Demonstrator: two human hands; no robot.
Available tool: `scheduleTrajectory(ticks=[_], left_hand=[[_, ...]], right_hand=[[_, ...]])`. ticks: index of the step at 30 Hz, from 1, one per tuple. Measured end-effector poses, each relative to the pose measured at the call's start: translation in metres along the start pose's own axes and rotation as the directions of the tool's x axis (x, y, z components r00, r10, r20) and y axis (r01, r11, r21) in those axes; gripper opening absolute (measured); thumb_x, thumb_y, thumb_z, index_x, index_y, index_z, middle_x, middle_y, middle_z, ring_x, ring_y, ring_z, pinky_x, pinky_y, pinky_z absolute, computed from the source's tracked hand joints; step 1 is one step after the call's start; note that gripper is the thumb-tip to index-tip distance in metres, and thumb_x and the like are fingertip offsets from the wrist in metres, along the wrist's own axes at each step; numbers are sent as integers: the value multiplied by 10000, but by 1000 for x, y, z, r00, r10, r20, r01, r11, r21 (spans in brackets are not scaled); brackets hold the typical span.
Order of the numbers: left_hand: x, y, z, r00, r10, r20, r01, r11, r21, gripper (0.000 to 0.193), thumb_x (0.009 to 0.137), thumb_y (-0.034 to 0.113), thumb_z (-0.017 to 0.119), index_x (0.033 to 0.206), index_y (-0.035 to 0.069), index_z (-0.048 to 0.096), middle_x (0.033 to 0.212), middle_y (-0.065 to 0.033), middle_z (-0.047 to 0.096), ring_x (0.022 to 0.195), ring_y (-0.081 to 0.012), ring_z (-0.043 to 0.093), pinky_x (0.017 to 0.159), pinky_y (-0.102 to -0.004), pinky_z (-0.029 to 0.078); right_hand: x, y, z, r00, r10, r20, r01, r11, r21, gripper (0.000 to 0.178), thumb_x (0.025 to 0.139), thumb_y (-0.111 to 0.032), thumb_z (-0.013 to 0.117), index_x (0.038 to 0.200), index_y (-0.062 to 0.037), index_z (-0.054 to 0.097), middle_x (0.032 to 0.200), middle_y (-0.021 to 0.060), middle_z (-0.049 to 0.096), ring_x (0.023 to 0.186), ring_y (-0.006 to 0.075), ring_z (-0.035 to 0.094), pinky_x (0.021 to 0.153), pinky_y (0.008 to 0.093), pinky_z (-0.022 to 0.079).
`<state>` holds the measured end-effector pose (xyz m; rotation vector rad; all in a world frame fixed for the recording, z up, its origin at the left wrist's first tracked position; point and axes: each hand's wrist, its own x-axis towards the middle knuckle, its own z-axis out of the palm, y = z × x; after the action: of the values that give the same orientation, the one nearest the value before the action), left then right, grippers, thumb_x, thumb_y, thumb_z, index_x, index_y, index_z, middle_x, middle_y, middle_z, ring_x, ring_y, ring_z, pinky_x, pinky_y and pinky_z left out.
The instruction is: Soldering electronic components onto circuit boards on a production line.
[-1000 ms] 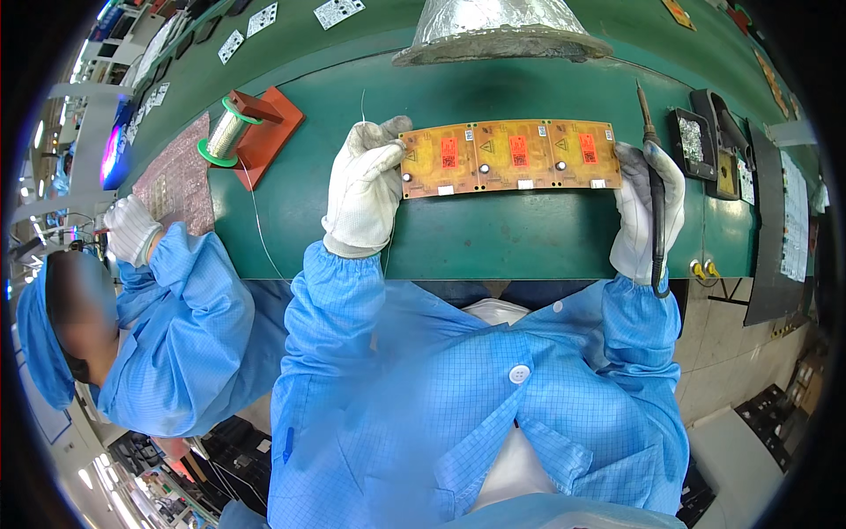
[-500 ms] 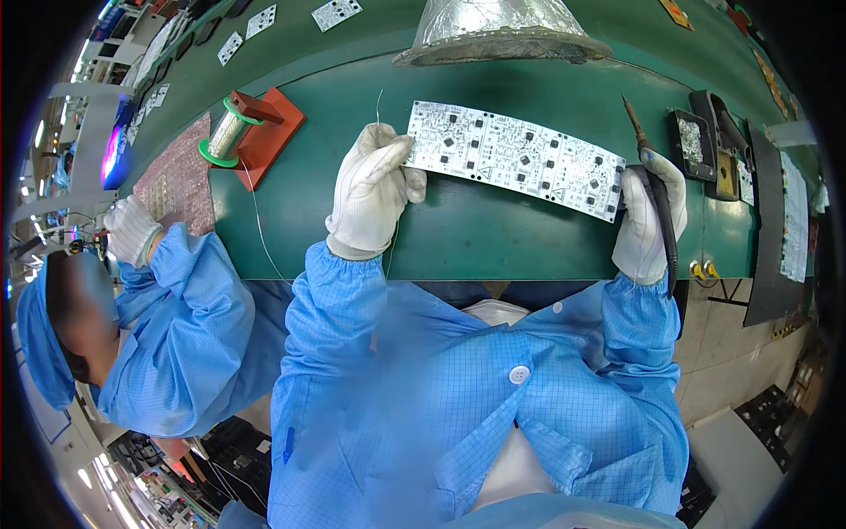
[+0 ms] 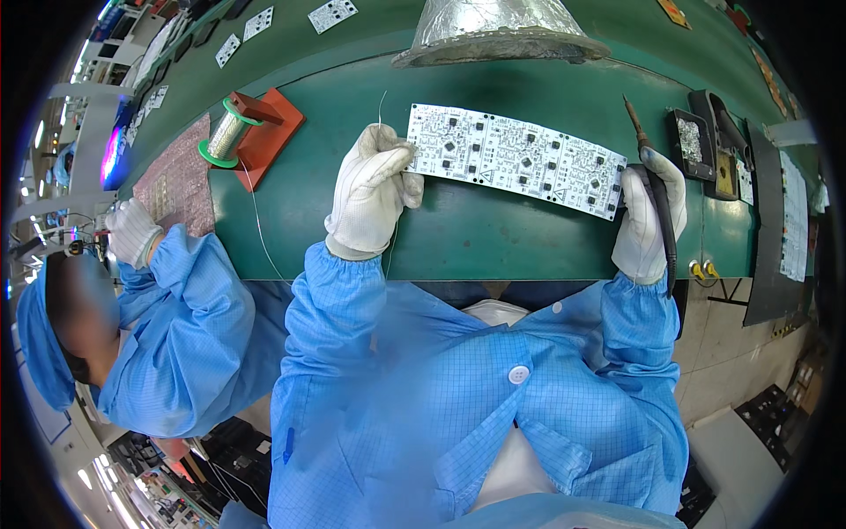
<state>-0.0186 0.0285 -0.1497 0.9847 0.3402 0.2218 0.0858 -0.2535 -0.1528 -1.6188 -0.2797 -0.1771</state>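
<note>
A long white circuit board (image 3: 520, 160) with black chips is held up over the green bench, its right end a little lower. My left hand (image 3: 368, 189), in a white glove, pinches the board's left end. A thin solder wire (image 3: 382, 108) also passes through that hand, its tip sticking up above the fingers. My gloved right hand (image 3: 650, 216) grips the right end and at the same time holds a soldering iron (image 3: 646, 141), tip pointing up and away, its cable hanging past the wrist.
A solder spool (image 3: 227, 134) sits on a red-brown stand (image 3: 273, 132) at the left. A foil-covered hood (image 3: 502, 35) stands at the far middle. An iron holder with a tray (image 3: 692, 145) is at the right. At the left, a co-worker's gloved hand (image 3: 132, 231) rests by bubble wrap (image 3: 181, 176).
The board's left end has dipped very slightly toward me. Both hands keep their hold and have barely moved.
</note>
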Motion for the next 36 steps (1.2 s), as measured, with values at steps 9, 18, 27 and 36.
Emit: scheduleTrajectory(ticks=[9,18,27,36], left_hand=[[-6,4,-2,999,-11,-41,12,999,33,193,860,128,597,955,44,452,741,-68,476,521,-156,473,478,-266,377],[-77,67,-22,883,293,-367,-111,889,444,186,862,177,567,922,26,475,700,-58,502,468,-100,453,398,-215,336],[-72,103,-32,624,655,-426,-376,730,570,248,878,188,577,1009,-9,501,906,-104,541,633,-176,582,527,-273,486],[141,80,-42,731,635,250,-443,163,882,236,868,121,575,1050,-28,581,967,-136,630,759,-212,626,576,-295,518]], right_hand=[[-1,-1,2,999,6,53,-6,1000,-7,291,874,-47,636,1157,-9,580,946,72,628,866,116,597,821,250,481],[5,4,9,934,-145,328,251,918,-308,227,861,-15,644,1083,-19,602,893,84,672,770,126,637,702,250,508],[3,5,6,910,-227,347,337,893,-299,184,854,-16,644,1034,-34,615,828,93,664,668,136,617,625,267,497],[3,10,2,926,-219,306,310,906,-289,181,840,-22,641,1019,-28,616,815,112,664,671,166,642,628,279,513]])
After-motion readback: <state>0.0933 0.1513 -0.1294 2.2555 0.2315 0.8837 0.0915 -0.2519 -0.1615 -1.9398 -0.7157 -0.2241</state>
